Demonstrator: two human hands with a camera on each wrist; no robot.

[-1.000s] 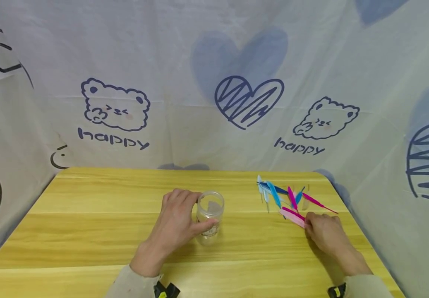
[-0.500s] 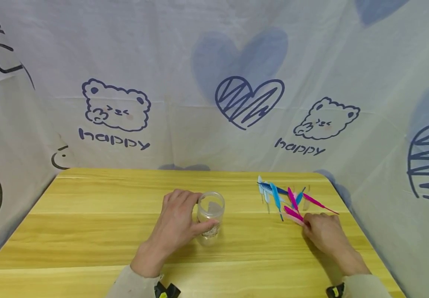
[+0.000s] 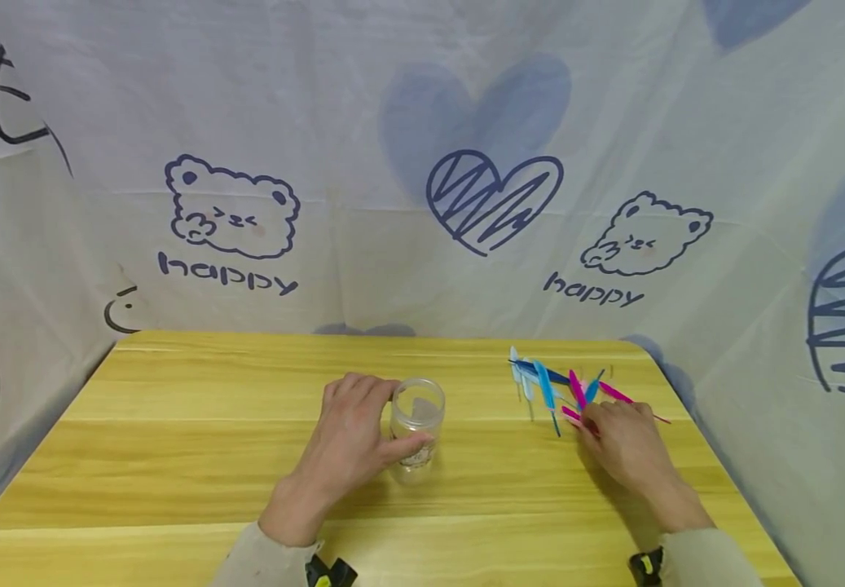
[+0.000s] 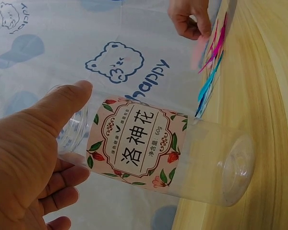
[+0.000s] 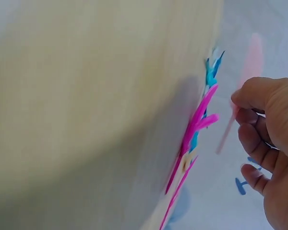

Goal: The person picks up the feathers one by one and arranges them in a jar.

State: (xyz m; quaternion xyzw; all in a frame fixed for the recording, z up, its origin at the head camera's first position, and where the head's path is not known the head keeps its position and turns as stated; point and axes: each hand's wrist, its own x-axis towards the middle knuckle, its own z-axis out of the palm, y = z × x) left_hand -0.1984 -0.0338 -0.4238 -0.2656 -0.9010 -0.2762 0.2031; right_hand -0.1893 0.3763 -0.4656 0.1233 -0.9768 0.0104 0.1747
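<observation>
My left hand (image 3: 349, 436) grips a clear, lidless jar (image 3: 422, 416) standing on the table, thumb on the near side. A pink floral label (image 4: 137, 141) wraps the jar in the left wrist view. Above the feather pile, my right hand (image 3: 629, 444) pinches a pale pink feather (image 5: 253, 55) between thumb and forefinger; the right wrist view shows it raised off the table. Beneath and beyond that hand lie magenta feathers (image 3: 577, 389), a bright blue feather (image 3: 544, 385), a dark blue one (image 3: 556, 374) and pale ones. The right hand covers part of the pile.
The wooden table (image 3: 195, 440) has the feathers near its far right corner. White cloth (image 3: 363, 163) with bear and heart drawings hangs behind and at both sides.
My right hand has pinched the pale pink feather, lifted it from the pile and shifted left. A bright blue feather has swung slightly. The left hand keeps its grip on the jar.
</observation>
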